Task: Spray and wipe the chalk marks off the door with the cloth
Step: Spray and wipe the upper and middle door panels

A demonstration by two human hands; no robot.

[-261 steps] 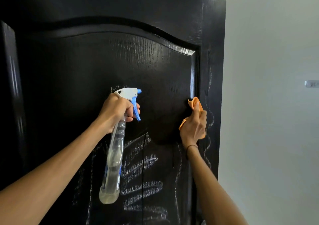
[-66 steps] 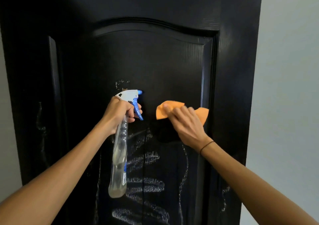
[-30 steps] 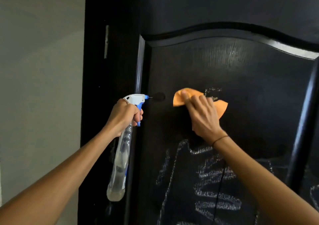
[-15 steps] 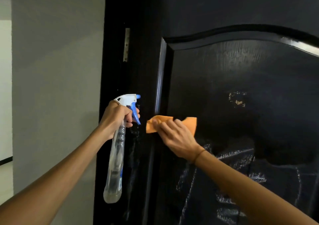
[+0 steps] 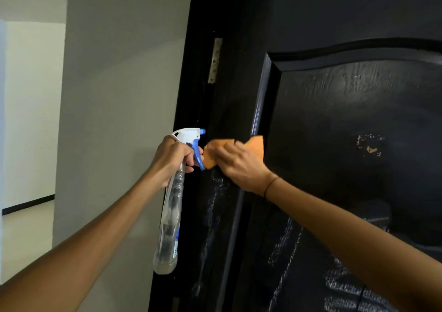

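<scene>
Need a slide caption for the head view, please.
Right hand wipes orange cloth on black door; left hand holds spray bottle.

Both arms reach up and forward to the black door (image 5: 334,120). The left hand (image 5: 171,159) is curled round the neck of the spray bottle (image 5: 171,206), just left of the door's edge. The right hand (image 5: 239,163) presses an orange cloth (image 5: 257,145) flat on the door, fingers (image 5: 221,151) pointing left. A thin band circles the right wrist.
</scene>
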